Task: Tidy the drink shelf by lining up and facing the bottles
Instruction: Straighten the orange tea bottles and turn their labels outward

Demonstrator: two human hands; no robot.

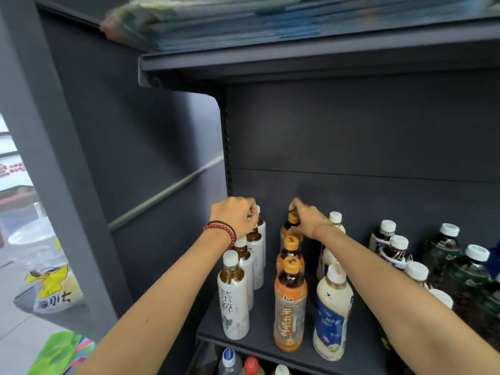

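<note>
Several rows of bottles run front to back on the drink shelf [262, 339]. Nearest the edge stand a white-labelled tea bottle [234, 299], an orange-labelled bottle [289, 307] and a cream bottle [332, 312] with a blue label. Each is upright with its label turned outward, so these fronts look already faced. Dark bottles [470, 277] fill the rows to the right.

Further in, both arms reach over the rows to the back. The left hand [235, 217] curls over the cap of the rearmost white bottle [261, 228]; its fingertips are hidden, so it seems to grip rather than merely rest. The right hand [307, 220] pinches the cap of the rearmost orange bottle [293, 219]. Holding by the caps likely lets each be twisted or drawn forward without disturbing its neighbours.
</note>
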